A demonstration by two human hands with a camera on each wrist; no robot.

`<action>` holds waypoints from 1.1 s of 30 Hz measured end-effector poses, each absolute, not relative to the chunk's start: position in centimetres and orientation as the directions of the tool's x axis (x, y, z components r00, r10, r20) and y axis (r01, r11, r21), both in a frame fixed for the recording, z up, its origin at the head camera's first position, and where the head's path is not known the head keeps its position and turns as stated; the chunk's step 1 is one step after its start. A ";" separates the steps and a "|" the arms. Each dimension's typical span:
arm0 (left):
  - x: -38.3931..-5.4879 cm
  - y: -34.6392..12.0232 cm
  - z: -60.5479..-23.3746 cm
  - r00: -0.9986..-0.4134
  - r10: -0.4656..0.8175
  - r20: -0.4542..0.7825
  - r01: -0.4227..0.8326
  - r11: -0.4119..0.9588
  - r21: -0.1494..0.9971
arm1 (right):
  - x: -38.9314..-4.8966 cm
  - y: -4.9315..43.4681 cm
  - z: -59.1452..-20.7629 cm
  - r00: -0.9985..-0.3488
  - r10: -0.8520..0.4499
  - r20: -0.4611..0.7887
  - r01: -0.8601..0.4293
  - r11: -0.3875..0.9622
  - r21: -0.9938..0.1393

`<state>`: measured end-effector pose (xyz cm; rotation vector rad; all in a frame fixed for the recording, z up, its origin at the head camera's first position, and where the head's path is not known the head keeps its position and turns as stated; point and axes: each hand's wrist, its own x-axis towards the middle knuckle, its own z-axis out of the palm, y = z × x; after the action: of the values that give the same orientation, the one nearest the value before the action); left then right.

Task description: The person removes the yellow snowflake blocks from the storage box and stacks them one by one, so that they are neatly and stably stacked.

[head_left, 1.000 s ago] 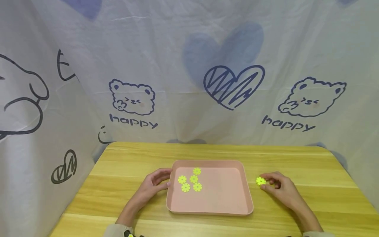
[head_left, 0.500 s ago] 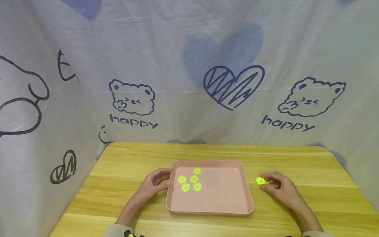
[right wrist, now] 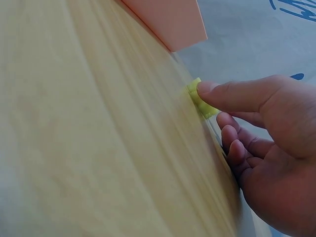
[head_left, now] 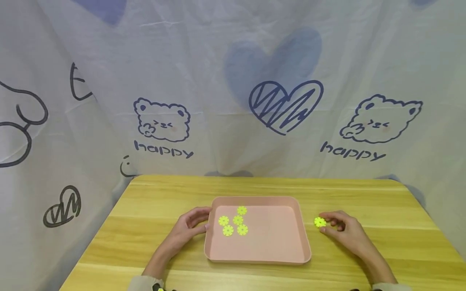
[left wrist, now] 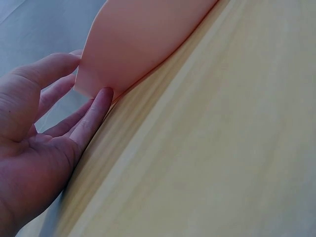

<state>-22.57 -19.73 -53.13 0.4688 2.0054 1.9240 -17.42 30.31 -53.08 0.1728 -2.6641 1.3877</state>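
A pink rectangular tray [head_left: 269, 259] lies on the wooden table. Several flat yellow snowflake discs [head_left: 227, 230], round with notched edges, are spread inside its left half. My left hand [head_left: 185, 226] rests its fingertips against the tray's left side; the left wrist view has the fingers [left wrist: 94, 116] touching the outer wall [left wrist: 133, 44]. Right of the tray, my right hand [head_left: 344, 230] pinches yellow snowflake discs [head_left: 320, 222] between thumb and fingers. In the right wrist view the held yellow discs [right wrist: 201, 101] look like a thick stack, partly hidden by the thumb [right wrist: 242, 94], low over the table.
The table [head_left: 174, 194] has light wood grain and reaches back to a hanging white cloth [head_left: 218, 133] printed with hearts and bears. More of this cloth hangs along the left side. The tray's raised rim stands between my two hands.
The head view has turned slightly, so the cloth's prints on the left sit farther left. Both hands, the tray and the discs hold their places.
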 end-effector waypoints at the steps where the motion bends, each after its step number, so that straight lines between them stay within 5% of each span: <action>1: -22.5 -19.8 -53.2 -0.894 0.448 -0.002 0.016 0.035 0.999 | -17.4 30.3 -53.1 -0.986 -0.037 0.163 -0.156 0.562 -0.812; 15: -22.5 -19.7 -53.2 -0.897 0.442 -0.013 0.008 0.046 0.999 | -16.4 27.4 -48.6 -0.963 -0.015 0.268 -0.237 0.520 -0.821; 33: -22.4 -19.7 -53.0 -0.894 0.447 -0.016 0.001 0.037 0.999 | -16.0 18.8 -46.4 -0.983 -0.055 0.173 -0.182 0.331 -0.926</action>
<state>-22.41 -19.71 -52.96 0.4557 1.9968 1.9230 -16.01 18.76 -46.38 0.2203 -2.4710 1.7413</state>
